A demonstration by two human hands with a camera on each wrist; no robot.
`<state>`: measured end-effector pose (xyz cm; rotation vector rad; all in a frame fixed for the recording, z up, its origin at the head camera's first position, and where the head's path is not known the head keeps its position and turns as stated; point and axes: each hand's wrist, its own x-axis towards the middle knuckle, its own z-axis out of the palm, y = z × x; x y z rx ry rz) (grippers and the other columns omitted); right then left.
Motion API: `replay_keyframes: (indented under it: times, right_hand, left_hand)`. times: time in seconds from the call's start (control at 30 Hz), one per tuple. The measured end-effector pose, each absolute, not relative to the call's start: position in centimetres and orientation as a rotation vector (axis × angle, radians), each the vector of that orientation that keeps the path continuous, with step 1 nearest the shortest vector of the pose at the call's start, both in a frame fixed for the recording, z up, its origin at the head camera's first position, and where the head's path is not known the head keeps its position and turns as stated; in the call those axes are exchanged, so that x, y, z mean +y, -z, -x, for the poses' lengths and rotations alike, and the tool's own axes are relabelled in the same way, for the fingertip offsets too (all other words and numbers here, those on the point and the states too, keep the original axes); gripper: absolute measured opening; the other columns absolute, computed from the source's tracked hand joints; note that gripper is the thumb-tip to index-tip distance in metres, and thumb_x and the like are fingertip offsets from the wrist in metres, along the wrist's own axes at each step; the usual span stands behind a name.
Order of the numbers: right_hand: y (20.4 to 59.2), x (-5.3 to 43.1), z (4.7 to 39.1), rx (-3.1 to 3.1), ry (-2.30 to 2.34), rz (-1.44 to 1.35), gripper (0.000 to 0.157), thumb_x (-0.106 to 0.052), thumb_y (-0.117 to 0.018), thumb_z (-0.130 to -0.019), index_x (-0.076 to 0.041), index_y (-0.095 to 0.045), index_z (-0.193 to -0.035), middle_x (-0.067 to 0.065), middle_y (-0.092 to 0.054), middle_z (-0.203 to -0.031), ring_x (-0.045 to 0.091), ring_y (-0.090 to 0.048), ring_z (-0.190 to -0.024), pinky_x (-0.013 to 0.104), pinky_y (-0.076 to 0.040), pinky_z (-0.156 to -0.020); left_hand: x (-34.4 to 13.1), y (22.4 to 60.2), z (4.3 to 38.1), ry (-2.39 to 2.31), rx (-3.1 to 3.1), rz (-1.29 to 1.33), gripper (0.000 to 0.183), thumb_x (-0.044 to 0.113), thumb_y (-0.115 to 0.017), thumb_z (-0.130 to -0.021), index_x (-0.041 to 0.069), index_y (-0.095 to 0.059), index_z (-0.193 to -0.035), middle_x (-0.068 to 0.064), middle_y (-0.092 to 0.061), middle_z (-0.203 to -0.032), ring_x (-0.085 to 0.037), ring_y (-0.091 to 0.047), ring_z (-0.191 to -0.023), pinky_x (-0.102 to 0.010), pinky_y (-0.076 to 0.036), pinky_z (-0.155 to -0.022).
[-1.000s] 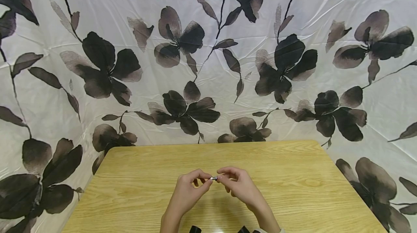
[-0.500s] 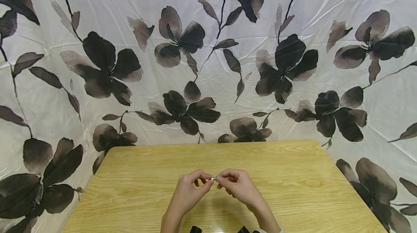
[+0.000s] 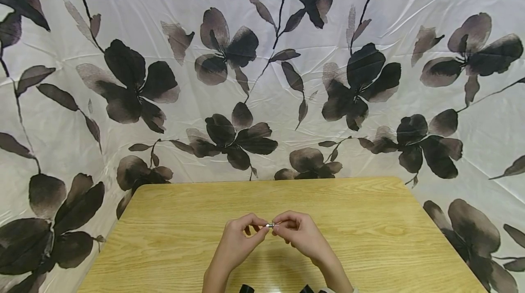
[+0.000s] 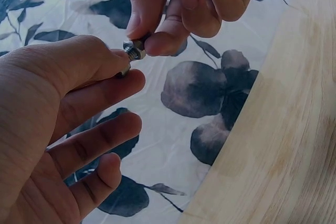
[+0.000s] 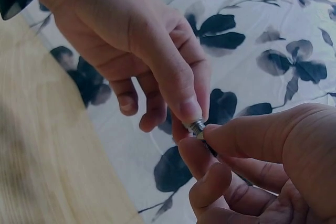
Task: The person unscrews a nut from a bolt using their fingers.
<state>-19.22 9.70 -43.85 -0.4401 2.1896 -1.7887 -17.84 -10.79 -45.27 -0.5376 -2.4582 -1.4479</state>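
Note:
Above the table, both hands meet at a small silver threaded bolt [image 5: 196, 126]. My left hand [image 3: 241, 237] pinches one end of it between thumb and index finger. In the left wrist view, the other fingers of that hand are spread loosely below. At the bolt's opposite end sits a small metal nut [image 4: 138, 51]. The thumb and index finger of my right hand [image 3: 302, 234] pinch at this nut, while its remaining fingers curl beneath. The fingertips cover much of both pieces, so how far the nut sits along the thread cannot be seen.
A light wood-grain table [image 3: 172, 220] lies under the hands. Behind it and along the sides hangs a white cloth [image 3: 287, 101] printed with dark flowers. Two black objects [image 3: 246, 288] poke in at the bottom edge of the head view.
The right thumb and index finger have shifted slightly at the nut and parted a little, so more of the metal shows. The left hand stays in place.

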Motion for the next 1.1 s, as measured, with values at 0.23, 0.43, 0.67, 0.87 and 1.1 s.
replay_keyframes:
  times: [0.23,0.43,0.67,0.87,1.1]
  right_hand:
    - [43.78,9.66,19.20,2.207,1.784,0.441,0.024,-0.025,-0.070,-0.089,-0.010,-0.068,-0.108,0.008,-0.069,-0.090,0.009,-0.052,-0.061,0.021,-0.041,-0.051]
    - [43.88,9.64,19.25,2.208,1.785,0.434,0.022,-0.025,-0.070,-0.089,-0.014,-0.067,-0.108,0.008,-0.068,-0.098,0.009,-0.052,-0.060,0.021,-0.041,-0.051]
    - [43.94,9.55,19.18,2.188,1.812,0.383,0.029,-0.027,-0.069,-0.089,-0.013,-0.063,-0.115,0.008,-0.065,-0.103,0.011,-0.054,-0.062,0.021,-0.039,-0.051]
    - [43.81,9.53,19.18,2.190,1.798,0.356,0.033,-0.035,-0.066,-0.091,-0.009,-0.064,-0.112,0.009,-0.065,-0.097,0.015,-0.056,-0.066,0.022,-0.037,-0.049]
    - [43.71,9.52,19.08,2.190,1.776,0.402,0.028,-0.036,-0.064,-0.092,-0.011,-0.068,-0.105,0.009,-0.066,-0.093,0.015,-0.054,-0.067,0.022,-0.037,-0.049]
  left_hand:
    - [-10.79,45.26,17.86,1.451,-2.457,0.534,0.005,0.032,-0.072,-0.087,0.028,-0.071,-0.089,0.022,-0.068,-0.082,-0.001,-0.061,-0.073,-0.028,-0.050,-0.066]
    - [-10.81,45.31,17.83,1.442,-2.455,0.528,0.007,0.033,-0.071,-0.087,0.027,-0.072,-0.090,0.021,-0.067,-0.081,-0.001,-0.060,-0.073,-0.024,-0.049,-0.066]
    - [-10.85,45.49,17.92,1.418,-2.445,0.530,0.004,0.032,-0.071,-0.088,0.029,-0.072,-0.090,0.021,-0.066,-0.082,0.000,-0.058,-0.073,-0.025,-0.049,-0.066]
    - [-10.87,45.58,18.01,1.410,-2.438,0.549,0.007,0.034,-0.070,-0.088,0.028,-0.072,-0.090,0.022,-0.067,-0.082,0.000,-0.059,-0.072,-0.024,-0.049,-0.065]
    - [-10.87,45.60,17.97,1.406,-2.440,0.542,0.009,0.036,-0.070,-0.088,0.028,-0.072,-0.090,0.022,-0.067,-0.082,0.001,-0.059,-0.072,-0.024,-0.049,-0.065]
